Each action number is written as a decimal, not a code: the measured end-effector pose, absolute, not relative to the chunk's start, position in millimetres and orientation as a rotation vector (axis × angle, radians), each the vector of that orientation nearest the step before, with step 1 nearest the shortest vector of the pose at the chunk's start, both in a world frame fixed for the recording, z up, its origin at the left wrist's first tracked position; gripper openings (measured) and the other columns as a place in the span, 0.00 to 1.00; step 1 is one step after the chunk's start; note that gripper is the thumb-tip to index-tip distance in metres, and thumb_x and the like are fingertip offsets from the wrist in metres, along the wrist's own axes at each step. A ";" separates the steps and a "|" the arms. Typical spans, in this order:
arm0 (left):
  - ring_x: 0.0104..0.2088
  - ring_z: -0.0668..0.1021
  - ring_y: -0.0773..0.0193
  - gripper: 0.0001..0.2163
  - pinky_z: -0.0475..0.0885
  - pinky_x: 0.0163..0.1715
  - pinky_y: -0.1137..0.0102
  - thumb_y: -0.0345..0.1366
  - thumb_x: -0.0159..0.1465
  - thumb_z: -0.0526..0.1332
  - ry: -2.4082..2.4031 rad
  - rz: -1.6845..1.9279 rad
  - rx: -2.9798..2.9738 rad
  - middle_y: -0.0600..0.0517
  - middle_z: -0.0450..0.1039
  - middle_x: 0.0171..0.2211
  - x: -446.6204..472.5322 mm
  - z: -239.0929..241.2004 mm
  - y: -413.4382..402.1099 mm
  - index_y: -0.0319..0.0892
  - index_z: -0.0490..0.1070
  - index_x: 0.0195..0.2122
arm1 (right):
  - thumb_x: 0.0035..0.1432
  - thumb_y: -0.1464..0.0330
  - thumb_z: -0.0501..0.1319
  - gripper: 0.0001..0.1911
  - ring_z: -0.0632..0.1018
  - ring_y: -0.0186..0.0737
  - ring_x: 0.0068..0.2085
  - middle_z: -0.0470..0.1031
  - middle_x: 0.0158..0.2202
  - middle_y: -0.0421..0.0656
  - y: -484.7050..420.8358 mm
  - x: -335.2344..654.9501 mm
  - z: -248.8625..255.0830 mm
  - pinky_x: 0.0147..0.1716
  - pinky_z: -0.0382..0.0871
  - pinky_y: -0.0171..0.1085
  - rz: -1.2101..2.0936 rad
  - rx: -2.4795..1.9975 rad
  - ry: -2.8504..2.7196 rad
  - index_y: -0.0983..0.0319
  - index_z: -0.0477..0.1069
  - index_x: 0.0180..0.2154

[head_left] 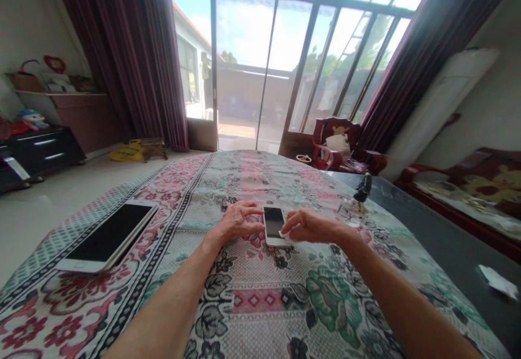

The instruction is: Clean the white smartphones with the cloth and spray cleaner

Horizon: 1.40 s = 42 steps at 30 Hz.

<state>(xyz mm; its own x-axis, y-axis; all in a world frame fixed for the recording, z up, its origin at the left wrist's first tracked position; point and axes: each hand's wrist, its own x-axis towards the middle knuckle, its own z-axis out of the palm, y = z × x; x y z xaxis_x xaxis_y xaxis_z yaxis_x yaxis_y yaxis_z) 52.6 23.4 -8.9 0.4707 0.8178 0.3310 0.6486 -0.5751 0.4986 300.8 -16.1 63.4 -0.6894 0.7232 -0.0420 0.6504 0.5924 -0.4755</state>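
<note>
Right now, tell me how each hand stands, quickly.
Left hand: open, fingertips at the left edge of the white phone.
Right hand: closed, pinching a small white wad at the phone's screen.

The phone at centre looks smooth and glossy. Matt, textured woven cloth spreads across the lower frame.

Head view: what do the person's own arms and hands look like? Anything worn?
Both forearms are bare, with no sleeves in view. No gloves, and no watch at either wrist. The left hand wears a thin, gold-toned ring; none is discernible on the right hand.
</note>
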 end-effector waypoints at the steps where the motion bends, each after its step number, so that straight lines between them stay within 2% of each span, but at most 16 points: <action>1: 0.54 0.73 0.57 0.19 0.64 0.57 0.64 0.48 0.54 0.68 1.243 0.787 2.419 0.50 0.71 0.55 52.6 -8.4 23.2 0.51 0.77 0.46 | 0.49 0.78 0.59 0.16 0.72 0.29 0.30 0.74 0.32 0.38 -16.5 302.5 64.0 0.31 0.65 0.29 0.722 -1.165 -2.662 0.56 0.80 0.36; 6: 0.55 0.72 0.57 0.19 0.62 0.58 0.63 0.47 0.54 0.68 1.265 0.749 2.407 0.51 0.70 0.56 51.4 -6.6 22.8 0.53 0.76 0.47 | 0.53 0.76 0.59 0.16 0.71 0.28 0.28 0.72 0.31 0.37 -21.0 301.2 62.6 0.30 0.65 0.29 0.706 -1.177 -2.639 0.54 0.80 0.38; 12: 0.56 0.70 0.57 0.16 0.61 0.59 0.63 0.48 0.56 0.66 1.223 0.709 2.443 0.53 0.69 0.57 49.2 -10.1 25.5 0.54 0.77 0.45 | 0.56 0.74 0.58 0.14 0.70 0.29 0.29 0.71 0.31 0.39 -31.2 278.3 57.1 0.32 0.64 0.31 0.568 -0.982 -2.698 0.56 0.80 0.38; 18: 0.59 0.67 0.55 0.26 0.59 0.60 0.61 0.49 0.56 0.65 1.261 0.660 2.475 0.50 0.66 0.59 50.8 -5.8 21.0 0.52 0.68 0.57 | 0.57 0.73 0.57 0.13 0.69 0.29 0.28 0.71 0.31 0.40 -33.2 270.4 52.1 0.31 0.62 0.31 0.492 -0.947 -2.710 0.57 0.79 0.39; 23: 0.61 0.63 0.51 0.25 0.57 0.60 0.54 0.51 0.61 0.60 1.286 0.455 2.567 0.53 0.60 0.63 51.5 1.2 15.7 0.58 0.63 0.60 | 0.55 0.75 0.57 0.14 0.69 0.30 0.30 0.71 0.32 0.41 -32.7 266.3 50.7 0.31 0.61 0.31 0.425 -0.925 -2.751 0.59 0.79 0.39; 29: 0.61 0.63 0.51 0.24 0.57 0.59 0.54 0.52 0.61 0.59 1.302 0.450 2.568 0.53 0.61 0.62 51.2 0.4 16.5 0.58 0.64 0.58 | 0.52 0.79 0.57 0.16 0.69 0.29 0.29 0.72 0.30 0.40 -25.8 293.1 62.7 0.31 0.61 0.30 0.493 -1.134 -2.764 0.59 0.80 0.36; 34: 0.61 0.63 0.52 0.24 0.57 0.59 0.54 0.53 0.61 0.59 1.306 0.458 2.562 0.53 0.61 0.62 51.4 -1.9 18.9 0.59 0.65 0.58 | 0.53 0.77 0.58 0.14 0.69 0.30 0.29 0.73 0.31 0.41 -18.4 305.4 60.2 0.32 0.61 0.31 0.471 -1.261 -2.720 0.59 0.80 0.37; 42: 0.61 0.63 0.53 0.24 0.58 0.59 0.55 0.52 0.61 0.59 1.287 0.492 2.577 0.53 0.61 0.62 50.7 -3.1 18.2 0.57 0.64 0.58 | 0.54 0.75 0.55 0.15 0.68 0.31 0.29 0.72 0.30 0.43 -29.1 287.8 66.2 0.32 0.59 0.33 0.412 -1.263 -2.761 0.59 0.79 0.37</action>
